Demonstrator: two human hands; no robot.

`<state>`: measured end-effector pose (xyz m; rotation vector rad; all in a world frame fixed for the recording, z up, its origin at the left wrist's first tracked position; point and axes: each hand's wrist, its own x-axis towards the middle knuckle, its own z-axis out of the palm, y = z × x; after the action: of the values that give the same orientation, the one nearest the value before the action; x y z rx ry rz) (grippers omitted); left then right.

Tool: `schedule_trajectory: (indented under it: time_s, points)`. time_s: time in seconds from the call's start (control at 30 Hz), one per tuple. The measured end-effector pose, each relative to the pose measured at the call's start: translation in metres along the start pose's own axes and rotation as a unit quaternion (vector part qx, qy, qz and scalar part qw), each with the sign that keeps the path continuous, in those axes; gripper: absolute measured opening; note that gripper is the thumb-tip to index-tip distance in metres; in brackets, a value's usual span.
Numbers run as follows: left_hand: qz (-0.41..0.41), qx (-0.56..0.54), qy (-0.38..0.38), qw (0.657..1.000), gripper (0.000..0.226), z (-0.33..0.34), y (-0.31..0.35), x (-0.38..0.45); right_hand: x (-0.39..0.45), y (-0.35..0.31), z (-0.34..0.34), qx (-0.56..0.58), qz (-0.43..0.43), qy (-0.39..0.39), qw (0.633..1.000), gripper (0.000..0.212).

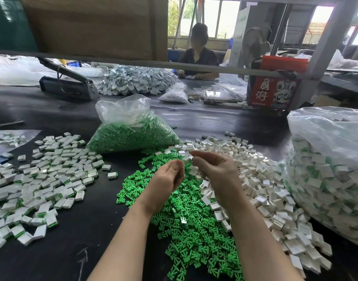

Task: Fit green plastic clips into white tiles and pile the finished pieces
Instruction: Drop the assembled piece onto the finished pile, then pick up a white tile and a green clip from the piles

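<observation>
Loose green clips (186, 224) lie heaped on the black table in front of me. White tiles (261, 179) form a heap to their right. Finished tiles with green inserts (50, 179) are spread out on the left. My left hand (170, 177) is raised over the green clips with its fingers curled inward; whatever is inside them is hidden. My right hand (212, 167) is raised beside it over the edge of the white heap. It is motion-blurred, with thumb and fingers stretched toward the left hand, and I see nothing held in it.
A clear bag of green clips (131, 130) stands behind the heaps. A big bag of finished pieces (328, 175) fills the right side. Farther back are a heat sealer (68, 84), another bagged pile (137, 80), a red box (273, 88) and a seated person (198, 53).
</observation>
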<state>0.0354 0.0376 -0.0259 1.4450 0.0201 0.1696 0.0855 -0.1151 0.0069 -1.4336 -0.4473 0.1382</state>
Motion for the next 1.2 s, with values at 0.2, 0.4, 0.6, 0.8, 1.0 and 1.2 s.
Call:
schedule_trajectory:
  time_s: [0.2, 0.4, 0.6, 0.8, 1.0, 1.2]
  points:
    - [0.027, 0.068, 0.009, 0.997, 0.038, 0.006, 0.004, -0.002, 0.000, 0.000, 0.010, -0.003, 0.006, 0.031, 0.999, 0.011]
    - [0.045, 0.088, 0.016, 0.995, 0.037, 0.005, 0.004, -0.001, -0.001, -0.001, 0.013, -0.023, 0.002, 0.039, 0.999, 0.011]
    - [0.061, 0.121, 0.023, 0.990, 0.033, 0.005, 0.003, -0.001, -0.002, 0.000, 0.016, -0.058, -0.029, 0.048, 0.997, 0.011]
    - [0.069, 0.129, 0.020, 0.989, 0.032, 0.006, 0.005, -0.002, -0.001, -0.001, 0.014, -0.026, 0.003, 0.027, 0.999, 0.009]
    - [0.067, 0.125, 0.045, 0.989, 0.029, 0.011, 0.003, -0.001, 0.000, 0.001, 0.015, -0.087, 0.023, 0.014, 0.996, 0.007]
    - [0.054, 0.116, 0.037, 0.991, 0.030, 0.015, 0.004, 0.000, 0.001, 0.006, 0.020, -0.368, -0.036, -0.025, 0.929, 0.019]
